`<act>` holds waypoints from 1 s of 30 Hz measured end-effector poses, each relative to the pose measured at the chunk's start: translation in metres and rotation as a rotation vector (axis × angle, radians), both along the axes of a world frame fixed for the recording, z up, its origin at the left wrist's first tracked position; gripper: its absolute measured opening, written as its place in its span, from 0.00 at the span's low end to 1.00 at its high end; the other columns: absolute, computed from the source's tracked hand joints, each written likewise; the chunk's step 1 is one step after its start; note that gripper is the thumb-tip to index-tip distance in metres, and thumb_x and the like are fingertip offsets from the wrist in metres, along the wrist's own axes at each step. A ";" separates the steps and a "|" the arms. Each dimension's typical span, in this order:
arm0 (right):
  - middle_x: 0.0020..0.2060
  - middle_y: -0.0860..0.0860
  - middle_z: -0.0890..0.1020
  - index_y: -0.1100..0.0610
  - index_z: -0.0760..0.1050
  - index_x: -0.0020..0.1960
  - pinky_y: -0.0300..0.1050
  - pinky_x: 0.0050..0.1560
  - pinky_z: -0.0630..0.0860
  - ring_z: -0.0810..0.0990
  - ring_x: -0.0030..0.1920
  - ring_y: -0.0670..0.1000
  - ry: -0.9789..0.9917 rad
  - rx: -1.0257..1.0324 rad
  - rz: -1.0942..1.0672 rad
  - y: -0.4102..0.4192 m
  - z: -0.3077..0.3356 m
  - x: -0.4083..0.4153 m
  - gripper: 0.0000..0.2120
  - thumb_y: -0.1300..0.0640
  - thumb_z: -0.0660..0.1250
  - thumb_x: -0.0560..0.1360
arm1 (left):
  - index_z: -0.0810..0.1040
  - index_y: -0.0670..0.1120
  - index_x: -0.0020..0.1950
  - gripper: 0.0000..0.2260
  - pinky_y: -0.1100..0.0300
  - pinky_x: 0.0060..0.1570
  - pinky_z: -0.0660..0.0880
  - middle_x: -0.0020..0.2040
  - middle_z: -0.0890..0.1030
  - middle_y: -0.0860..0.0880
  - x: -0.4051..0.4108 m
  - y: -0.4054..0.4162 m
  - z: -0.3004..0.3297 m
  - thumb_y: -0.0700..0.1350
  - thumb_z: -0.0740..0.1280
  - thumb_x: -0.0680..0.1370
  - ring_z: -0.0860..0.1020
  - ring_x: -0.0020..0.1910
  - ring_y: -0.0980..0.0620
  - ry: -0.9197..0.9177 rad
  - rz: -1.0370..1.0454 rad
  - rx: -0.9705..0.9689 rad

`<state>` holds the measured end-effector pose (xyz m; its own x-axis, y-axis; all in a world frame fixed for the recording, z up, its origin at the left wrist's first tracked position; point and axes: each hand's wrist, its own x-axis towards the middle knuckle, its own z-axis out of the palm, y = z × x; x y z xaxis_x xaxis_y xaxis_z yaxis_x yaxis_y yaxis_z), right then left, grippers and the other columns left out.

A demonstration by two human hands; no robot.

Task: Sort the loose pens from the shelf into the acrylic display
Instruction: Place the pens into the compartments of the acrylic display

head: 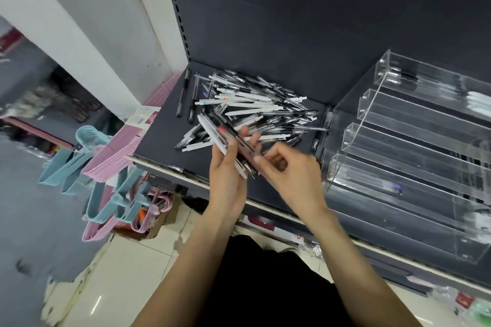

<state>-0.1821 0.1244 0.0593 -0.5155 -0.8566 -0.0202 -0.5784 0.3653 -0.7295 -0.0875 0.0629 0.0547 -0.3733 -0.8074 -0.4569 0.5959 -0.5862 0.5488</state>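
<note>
The left hand's fingers (236, 146) are wrapped round a bundle of white and black plastic pens (225, 146), gathered for sorting; the right hand's fingers (259, 160) pinch its near end. The loose pile of pens (252, 106) lies on the dark shelf (159, 141), left of the clear acrylic tiered display (398, 141).

pens (249, 106) black, white & clear; shelf (159, 146) dk grey; hangers (106, 175) pink & lt blue; display (414, 141) clear.

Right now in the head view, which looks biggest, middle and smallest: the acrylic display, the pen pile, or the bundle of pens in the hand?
1. Acrylic display, though it sits nearer the camera.
2. Pen pile.
3. Bundle in the left hand.
</note>
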 end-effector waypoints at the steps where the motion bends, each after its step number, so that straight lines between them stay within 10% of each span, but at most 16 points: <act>1: 0.33 0.42 0.80 0.51 0.76 0.39 0.46 0.37 0.77 0.77 0.33 0.44 0.049 0.013 0.022 -0.001 0.000 0.001 0.09 0.47 0.70 0.72 | 0.68 0.44 0.67 0.13 0.57 0.50 0.80 0.55 0.82 0.47 0.001 0.000 0.001 0.39 0.53 0.83 0.82 0.52 0.49 0.011 0.021 0.006; 8: 0.33 0.50 0.82 0.55 0.74 0.44 0.39 0.25 0.75 0.79 0.26 0.47 -0.397 0.112 0.088 -0.002 0.010 -0.002 0.05 0.55 0.67 0.77 | 0.68 0.46 0.64 0.10 0.52 0.58 0.77 0.59 0.81 0.46 0.004 -0.005 0.000 0.41 0.53 0.84 0.80 0.57 0.47 -0.009 0.103 -0.069; 13: 0.31 0.51 0.81 0.55 0.75 0.41 0.44 0.32 0.80 0.81 0.28 0.50 -0.429 0.046 0.038 -0.011 0.010 -0.005 0.05 0.58 0.69 0.75 | 0.69 0.44 0.69 0.14 0.58 0.41 0.79 0.63 0.79 0.46 -0.005 0.005 -0.003 0.42 0.53 0.84 0.77 0.61 0.49 -0.082 -0.077 -0.106; 21: 0.37 0.54 0.84 0.57 0.77 0.49 0.40 0.41 0.80 0.85 0.38 0.52 -0.678 -0.048 0.012 -0.006 0.012 -0.016 0.07 0.63 0.71 0.72 | 0.74 0.42 0.54 0.07 0.57 0.56 0.78 0.45 0.81 0.48 -0.004 -0.013 0.007 0.38 0.57 0.82 0.81 0.47 0.53 -0.032 0.049 -0.098; 30: 0.36 0.45 0.82 0.54 0.80 0.45 0.35 0.43 0.76 0.79 0.37 0.44 -0.676 -0.186 -0.085 0.006 0.017 -0.035 0.10 0.69 0.69 0.72 | 0.72 0.45 0.52 0.08 0.58 0.46 0.79 0.40 0.79 0.51 0.014 -0.037 0.005 0.37 0.54 0.83 0.79 0.39 0.56 0.021 0.251 -0.053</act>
<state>-0.2171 0.1307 0.0765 -0.5065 -0.8344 -0.2172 0.0488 0.2238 -0.9734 -0.0739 0.0255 0.0594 -0.1667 -0.8987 -0.4056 0.7306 -0.3888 0.5613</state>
